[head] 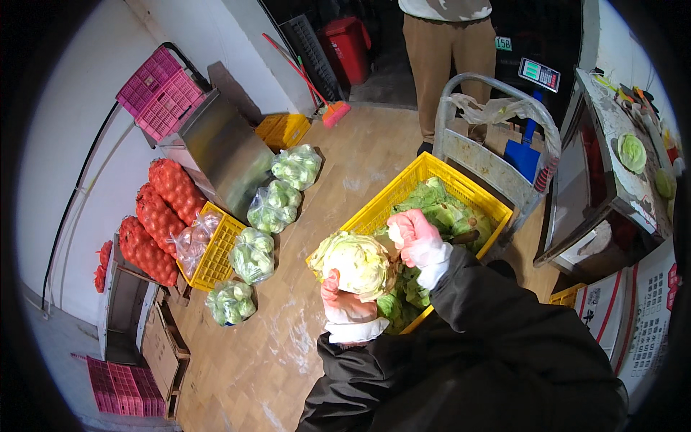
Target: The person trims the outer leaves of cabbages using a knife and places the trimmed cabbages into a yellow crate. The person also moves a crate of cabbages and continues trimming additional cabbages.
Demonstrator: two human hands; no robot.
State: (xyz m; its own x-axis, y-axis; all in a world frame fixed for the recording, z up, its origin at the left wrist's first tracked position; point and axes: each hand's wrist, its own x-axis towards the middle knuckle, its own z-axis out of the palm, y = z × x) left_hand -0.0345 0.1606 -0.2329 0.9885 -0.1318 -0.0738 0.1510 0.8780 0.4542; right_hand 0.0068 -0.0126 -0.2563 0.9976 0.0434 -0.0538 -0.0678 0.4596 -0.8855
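Observation:
A pale, partly trimmed head of lettuce or cabbage (353, 262) rests in my gloved left hand (348, 305), whose fingers curl around its lower side. My gloved right hand (417, 240) is closed just right of the head, near its cut base; a dark handle-like thing, perhaps of a knife, shows by the wrist, and whether the hand grips it or a leaf cannot be told. Both hands are over a yellow plastic crate (372, 208) with loose green outer leaves (448, 210) in it.
Bags of green vegetables (272, 206) stand in a row on the floor. Beyond them are red net sacks of onions (159, 210) and a yellow crate (218, 243). A metal hand truck (480, 156), a platform scale (523, 151) and a standing person (451, 59) are ahead; a worktable (621, 129) is right.

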